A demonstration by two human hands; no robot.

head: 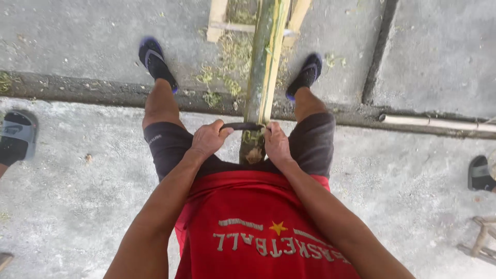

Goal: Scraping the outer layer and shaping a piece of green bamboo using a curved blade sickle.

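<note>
Bamboo pole (pixel 262 62) between legs; blade (pixel 242 126) across pole, between hands (pixel 243 142).

Green bamboo pole (pixel 262 62), red shirt (pixel 253 227)

A red jersey (pixel 258 227) with grey lettering, black shorts (pixel 170 144), and dark sandals (pixel 155 61).

Left hand (pixel 207 138), right hand (pixel 276 144) grip dark blade (pixel 243 126) across bamboo pole (pixel 262 62).
</note>
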